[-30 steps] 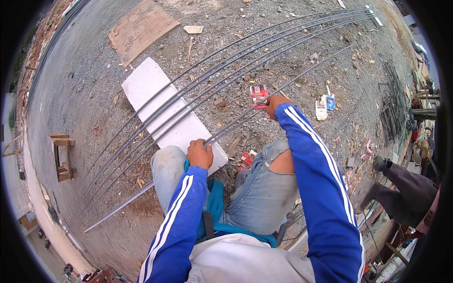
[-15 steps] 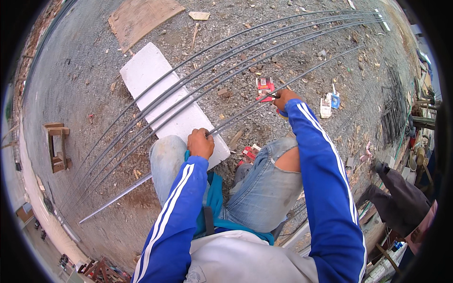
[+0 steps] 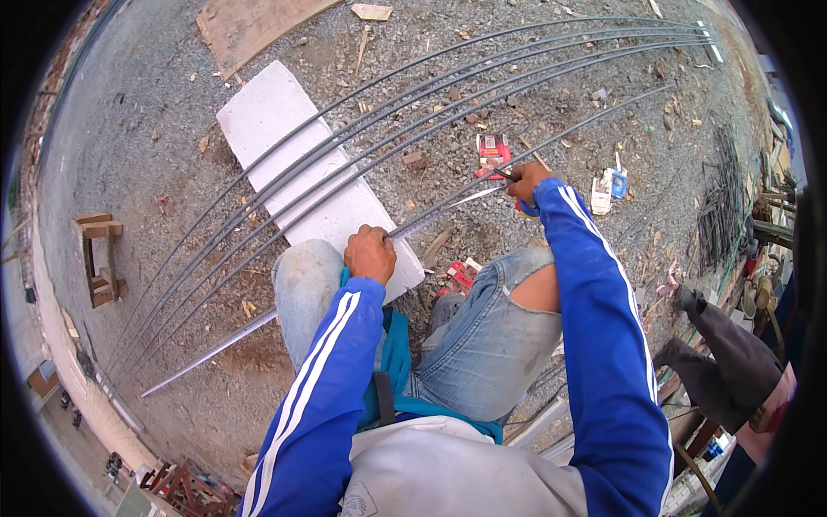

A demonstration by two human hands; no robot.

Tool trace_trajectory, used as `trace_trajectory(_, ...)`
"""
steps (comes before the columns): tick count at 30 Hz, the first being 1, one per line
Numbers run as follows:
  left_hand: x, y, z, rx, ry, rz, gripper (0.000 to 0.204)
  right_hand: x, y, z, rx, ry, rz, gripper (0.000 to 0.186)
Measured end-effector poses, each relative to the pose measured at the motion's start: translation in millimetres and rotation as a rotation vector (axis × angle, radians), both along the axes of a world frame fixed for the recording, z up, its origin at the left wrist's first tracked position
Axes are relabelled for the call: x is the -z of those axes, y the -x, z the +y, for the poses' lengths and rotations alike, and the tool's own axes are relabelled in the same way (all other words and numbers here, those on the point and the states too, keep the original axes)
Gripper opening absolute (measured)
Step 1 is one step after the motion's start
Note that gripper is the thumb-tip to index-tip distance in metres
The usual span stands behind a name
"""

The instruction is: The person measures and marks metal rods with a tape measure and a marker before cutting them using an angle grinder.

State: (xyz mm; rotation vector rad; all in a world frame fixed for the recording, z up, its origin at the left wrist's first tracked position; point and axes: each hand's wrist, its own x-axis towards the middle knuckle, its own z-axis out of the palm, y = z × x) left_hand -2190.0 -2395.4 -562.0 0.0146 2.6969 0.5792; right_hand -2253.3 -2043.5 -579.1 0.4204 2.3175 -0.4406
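Observation:
My left hand point(image 3: 370, 255) is closed around a thin steel rod point(image 3: 594, 121) beside my left knee. A pale tape measure blade point(image 3: 207, 354) runs along near this rod, passing below my left hand. My right hand point(image 3: 527, 183) is closed at the rod farther right, with a dark thin tool point(image 3: 505, 175) poking out at the rod; its kind is hidden. Beneath that hand shows a yellow-edged tape measure case point(image 3: 523, 209), mostly covered. Several longer steel rods point(image 3: 431, 93) curve across a white foam slab point(image 3: 274, 116) beyond my hands.
Red packs point(image 3: 493, 155) and white-and-blue packs point(image 3: 610, 185) lie on the gravel. A plywood sheet point(image 3: 250, 30) is at the far left, a small wooden frame point(image 3: 102, 258) at left. Bundled wire point(image 3: 719, 207) and another person's leg point(image 3: 728, 362) are at right.
My right hand has shifted slightly right, and the tape blade beside it has turned its pale face into view. My left hand still grips the rod.

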Motion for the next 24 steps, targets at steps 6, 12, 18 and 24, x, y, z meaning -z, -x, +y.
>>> trace_trajectory(6, -4, 0, 2, 0.069, 0.025, 0.045, 0.013, 12, 4, -7, -0.229, 0.020, -0.043, 0.026)
trace_trajectory(12, 2, -2, 2, 0.134, -0.001, 0.136, 0.007, 12, 15, -17, -0.265, 0.145, -0.204, 0.030)
trace_trajectory(18, 1, 1, -1, 0.181, 0.044, 0.156, 0.008, -16, 30, -30, -0.087, 0.090, 0.113, 0.025)
trace_trajectory(24, 2, 3, 0, 0.171, 0.012, 0.176, 0.005, 12, 72, -42, 0.109, 0.037, 0.357, 0.032)
